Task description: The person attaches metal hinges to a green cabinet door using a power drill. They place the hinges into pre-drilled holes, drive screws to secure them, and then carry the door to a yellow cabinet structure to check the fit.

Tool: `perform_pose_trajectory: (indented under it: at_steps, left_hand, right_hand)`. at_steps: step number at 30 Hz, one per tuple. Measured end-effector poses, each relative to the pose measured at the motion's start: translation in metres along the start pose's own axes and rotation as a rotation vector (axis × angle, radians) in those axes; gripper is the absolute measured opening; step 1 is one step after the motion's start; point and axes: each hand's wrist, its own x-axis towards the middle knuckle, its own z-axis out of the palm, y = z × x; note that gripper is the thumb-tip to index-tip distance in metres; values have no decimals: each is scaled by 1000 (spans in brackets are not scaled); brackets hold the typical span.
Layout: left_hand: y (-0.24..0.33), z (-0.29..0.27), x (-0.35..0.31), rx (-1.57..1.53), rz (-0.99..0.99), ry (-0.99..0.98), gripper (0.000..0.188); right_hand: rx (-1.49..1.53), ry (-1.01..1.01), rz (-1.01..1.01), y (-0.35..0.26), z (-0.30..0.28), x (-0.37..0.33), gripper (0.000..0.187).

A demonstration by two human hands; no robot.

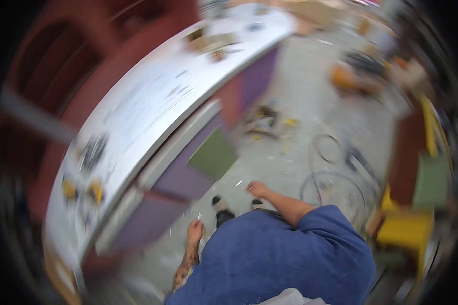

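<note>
Beside my left thigh hangs my left hand (195, 232), its fingers closed. A small white stick-like thing (199, 216) pokes out at its fingertips; blur hides what kind it is. My right hand (257, 189) is held out in front of my body above the floor, with the fingers curled in. Whatever it may hold cannot be made out. To the left stands a long white curved counter (142, 109) with purple front panels (183, 175). A green panel (213, 154) leans against that front, just ahead of my hands.
Yellow-and-black tools (95, 190) and a cardboard box (197, 39) sit on the counter. Debris (263, 122) lies near its base. A hose or cable (336, 175) loops across the floor (282, 152) on the right. Yellow chairs (406, 229) stand at the far right, with an orange tool (343, 76) further ahead.
</note>
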Motion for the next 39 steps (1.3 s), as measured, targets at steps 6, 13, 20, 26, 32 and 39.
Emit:
perform_pose_trajectory:
  at_steps: [6,13,20,26,32,39]
  left_hand:
    - [76,-19,158,320,283,-222,32]
    - [176,28,259,813,668,-121,52]
    - [182,71,273,954,568,7,57]
    - [192,95,271,1201,366,-53,52]
    - [177,135,270,1057,477,-327,41]
    - [306,219,224,1018,454,-427,45]
  right_hand:
    - [-259,184,225,66,-24,-85,43]
    - [123,675,558,103,-31,-211,46]
    - [99,481,691,122,28,-268,46]
    - [244,403,802,129,41,-285,46]
    - [261,503,690,116,-4,-260,46]
    - [89,449,329,66,-30,-157,51]
